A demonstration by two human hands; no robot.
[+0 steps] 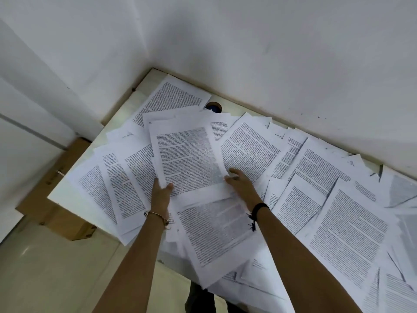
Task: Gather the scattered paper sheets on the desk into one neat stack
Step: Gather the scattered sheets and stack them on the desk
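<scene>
Many printed paper sheets (338, 233) lie scattered and overlapping across a pale desk (56, 195). In the middle, a small pile of sheets (187, 159) is lifted and tilted. My left hand (160, 195) grips its lower left corner, thumb on top. My right hand (241, 184) holds its lower right edge, fingers partly under the paper. Another printed sheet (214, 231) lies between my forearms, hanging over the near edge.
White walls (248, 53) close off the desk at the back and the left. A round cable hole (214, 107) shows near the back edge. A brown cardboard box (56, 213) stands on the floor left of the desk.
</scene>
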